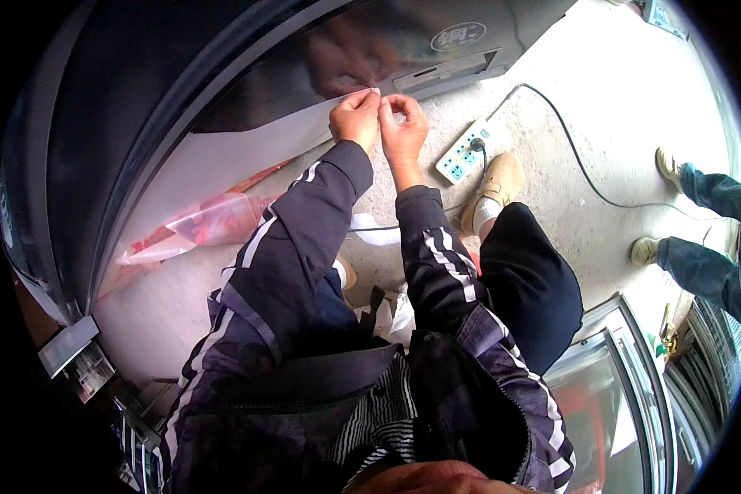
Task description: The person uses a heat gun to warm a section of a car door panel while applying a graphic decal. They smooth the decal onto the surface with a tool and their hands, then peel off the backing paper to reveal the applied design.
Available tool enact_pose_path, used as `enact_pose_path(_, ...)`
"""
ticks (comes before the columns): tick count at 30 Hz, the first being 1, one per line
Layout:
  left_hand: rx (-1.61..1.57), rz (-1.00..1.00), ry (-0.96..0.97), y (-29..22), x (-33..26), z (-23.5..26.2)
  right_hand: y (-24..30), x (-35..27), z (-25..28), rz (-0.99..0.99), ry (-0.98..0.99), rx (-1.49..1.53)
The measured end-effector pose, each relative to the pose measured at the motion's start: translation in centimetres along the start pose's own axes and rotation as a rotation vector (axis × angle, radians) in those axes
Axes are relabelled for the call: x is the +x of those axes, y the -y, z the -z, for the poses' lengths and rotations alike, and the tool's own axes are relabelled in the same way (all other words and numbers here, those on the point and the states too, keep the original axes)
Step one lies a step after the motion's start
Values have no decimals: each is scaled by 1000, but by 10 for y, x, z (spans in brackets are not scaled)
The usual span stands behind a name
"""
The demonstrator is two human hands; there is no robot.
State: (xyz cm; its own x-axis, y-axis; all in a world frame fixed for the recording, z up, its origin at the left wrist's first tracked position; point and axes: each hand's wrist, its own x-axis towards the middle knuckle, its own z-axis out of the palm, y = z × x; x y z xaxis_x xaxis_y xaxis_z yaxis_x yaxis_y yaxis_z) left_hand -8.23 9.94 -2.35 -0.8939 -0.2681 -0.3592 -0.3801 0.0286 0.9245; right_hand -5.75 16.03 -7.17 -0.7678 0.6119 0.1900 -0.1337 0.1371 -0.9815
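Both my hands meet at the lower edge of a glossy dark panel (305, 66) on a large black appliance. My left hand (356, 122) is closed in a pinch at the end of a pale film (247, 152) that runs along the panel's lower edge. Right beside it, my right hand (403, 136) pinches thumb and forefinger together, the fingers curved into a ring. Whatever lies between those right fingertips is too small to make out. A pale recessed vent or handle (446, 72) sits on the panel just beyond my fingers.
A white power strip (463, 152) with a black plug and cable (572, 142) lies on the concrete floor. Crumpled clear and reddish plastic (214, 221) is at the left. Another person's legs (700, 193) stand at the right. Framed glass panels (609, 387) lean at lower right.
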Motion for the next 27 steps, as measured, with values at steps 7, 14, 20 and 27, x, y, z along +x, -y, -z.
enact_pose_path(7,259,-58,-60,-8,-10,-6,-24,11,1,-1093,271,896)
enact_pose_path(14,134,-54,-72,5,-5,-3,-12,30,6,-1401,427,1016)
enact_pose_path(20,126,-84,-12,4,-5,-2,-16,40,8,-1511,447,1171)
enact_pose_path(27,-119,0,21,0,-7,-5,-13,39,1,-1463,406,1054)
